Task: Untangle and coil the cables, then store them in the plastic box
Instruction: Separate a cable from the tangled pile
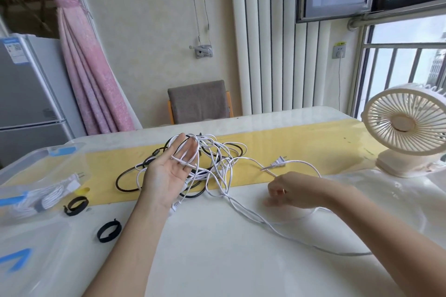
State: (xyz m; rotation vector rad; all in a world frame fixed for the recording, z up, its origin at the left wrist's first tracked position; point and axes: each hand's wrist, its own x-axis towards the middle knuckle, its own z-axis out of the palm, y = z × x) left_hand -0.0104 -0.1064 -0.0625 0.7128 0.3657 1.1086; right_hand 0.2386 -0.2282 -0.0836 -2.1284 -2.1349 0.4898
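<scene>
Black strap loops (108, 230) lie on the white table (217, 248) near the left forearm. At the left edge, the clear plastic box (29, 159) holds a coiled white cable (41, 198). The right hand (292, 191) rests low on the table, fingers curled, pinching the white cable (248, 214) just short of its plug (280, 160). The left hand (169, 171) is raised palm up, fingers straight and together, with loops of that cable draped over them. Behind it the tangle spreads across the yellow runner (301, 142), knotted with a black cable (125, 183). Farther right stands a fan (405, 125); a chair (200, 101) sits beyond the table.
</scene>
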